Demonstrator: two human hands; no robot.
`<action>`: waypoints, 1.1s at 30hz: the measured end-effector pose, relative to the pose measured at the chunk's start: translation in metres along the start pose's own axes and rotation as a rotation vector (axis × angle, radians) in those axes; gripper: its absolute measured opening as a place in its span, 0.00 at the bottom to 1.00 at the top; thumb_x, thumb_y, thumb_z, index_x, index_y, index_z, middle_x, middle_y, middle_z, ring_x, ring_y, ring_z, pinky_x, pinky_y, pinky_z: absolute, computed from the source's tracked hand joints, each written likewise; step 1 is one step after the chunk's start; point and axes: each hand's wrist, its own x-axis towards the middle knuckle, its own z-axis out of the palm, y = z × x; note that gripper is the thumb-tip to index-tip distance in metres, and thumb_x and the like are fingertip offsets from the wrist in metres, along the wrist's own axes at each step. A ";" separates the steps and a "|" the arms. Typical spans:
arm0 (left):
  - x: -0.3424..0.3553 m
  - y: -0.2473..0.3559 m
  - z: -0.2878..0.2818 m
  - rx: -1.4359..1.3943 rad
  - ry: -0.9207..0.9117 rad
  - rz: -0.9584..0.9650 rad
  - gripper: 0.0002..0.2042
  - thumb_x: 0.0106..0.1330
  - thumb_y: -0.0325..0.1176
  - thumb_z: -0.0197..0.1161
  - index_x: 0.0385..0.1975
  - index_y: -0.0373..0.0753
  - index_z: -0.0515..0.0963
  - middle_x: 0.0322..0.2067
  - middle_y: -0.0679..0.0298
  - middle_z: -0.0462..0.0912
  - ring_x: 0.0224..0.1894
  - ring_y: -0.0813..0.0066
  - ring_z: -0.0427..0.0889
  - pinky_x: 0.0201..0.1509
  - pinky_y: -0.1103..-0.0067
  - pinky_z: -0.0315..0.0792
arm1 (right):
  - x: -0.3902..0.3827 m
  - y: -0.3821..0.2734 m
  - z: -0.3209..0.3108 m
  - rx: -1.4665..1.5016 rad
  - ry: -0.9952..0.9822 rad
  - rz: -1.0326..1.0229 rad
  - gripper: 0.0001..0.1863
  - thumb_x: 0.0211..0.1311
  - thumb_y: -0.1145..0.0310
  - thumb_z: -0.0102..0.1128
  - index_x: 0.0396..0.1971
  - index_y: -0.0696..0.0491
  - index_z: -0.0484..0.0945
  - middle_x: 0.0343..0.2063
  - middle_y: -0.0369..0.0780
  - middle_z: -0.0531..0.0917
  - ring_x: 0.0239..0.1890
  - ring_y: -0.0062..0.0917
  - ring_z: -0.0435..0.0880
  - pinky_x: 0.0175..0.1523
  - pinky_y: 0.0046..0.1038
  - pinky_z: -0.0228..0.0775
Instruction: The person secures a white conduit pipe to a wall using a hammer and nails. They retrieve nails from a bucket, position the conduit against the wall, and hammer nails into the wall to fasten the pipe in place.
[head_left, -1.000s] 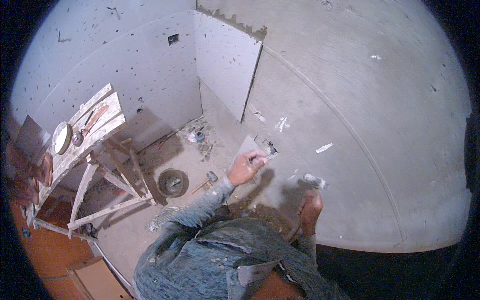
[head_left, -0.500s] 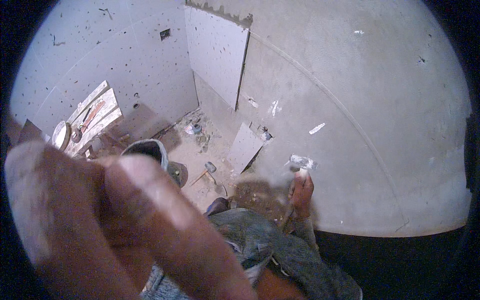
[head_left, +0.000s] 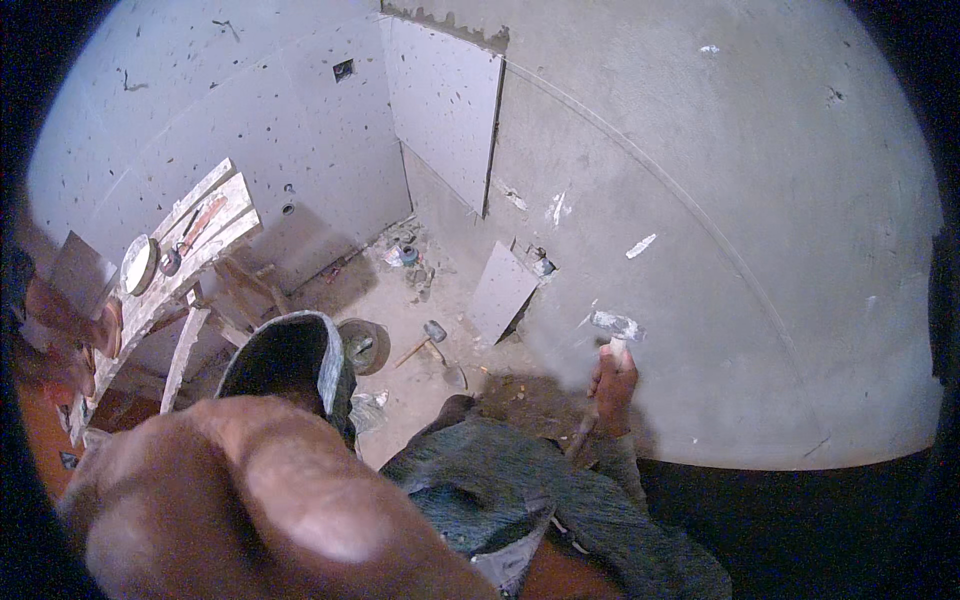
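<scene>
My right hand (head_left: pixel 613 388) is closed around the handle of a hammer-like tool (head_left: pixel 617 325) whose crosswise head is smeared white. It is held close to the grey plastered wall (head_left: pixel 700 270); whether it touches cannot be told. A stick-like wooden length (head_left: pixel 580 438) shows below that hand. My left hand (head_left: pixel 250 480) is large, blurred and very near the camera at the lower left. Its fingertips are not clear. Just beyond it sits a dark hollow thing (head_left: pixel 335 372) with a grey, fabric-like rim; I cannot tell if the hand touches it.
A rough plank bench (head_left: pixel 235 205) holds a round white-topped dish (head_left: pixel 138 265) and tools; another person's hand (head_left: pixel 108 328) is at its edge. On the floor are a mallet (head_left: pixel 433 332), a bucket (head_left: pixel 379 348) and a clear plastic bag (head_left: pixel 368 410). A cut tile (head_left: pixel 500 290) stands by the wall.
My left hand has dropped lower in view, uncovering the bench and the other person's hands. The hollow thing shows more fully. My right hand stays almost where it was, still gripping the tool.
</scene>
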 end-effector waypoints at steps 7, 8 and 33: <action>-0.004 0.014 0.000 -0.006 -0.013 0.040 0.11 0.58 0.30 0.61 0.37 0.32 0.80 0.34 0.57 0.82 0.38 0.70 0.80 0.48 0.75 0.73 | -0.003 0.025 -0.003 -0.016 0.119 0.086 0.12 0.67 0.59 0.53 0.31 0.52 0.70 0.12 0.30 0.66 0.09 0.14 0.64 0.13 0.22 0.56; -0.003 0.014 -0.003 -0.011 -0.008 0.050 0.11 0.58 0.30 0.61 0.37 0.32 0.80 0.34 0.57 0.82 0.38 0.70 0.80 0.47 0.75 0.73 | -0.003 0.023 -0.004 -0.009 0.098 0.045 0.12 0.67 0.59 0.53 0.31 0.52 0.70 0.12 0.30 0.66 0.09 0.14 0.64 0.12 0.22 0.56; 0.008 -0.092 -0.154 -0.003 -0.006 -0.163 0.08 0.60 0.30 0.62 0.35 0.33 0.80 0.33 0.56 0.82 0.36 0.72 0.80 0.45 0.77 0.74 | 0.000 -0.017 0.154 0.110 0.053 0.003 0.10 0.67 0.60 0.53 0.38 0.51 0.72 0.12 0.28 0.67 0.10 0.13 0.64 0.14 0.21 0.57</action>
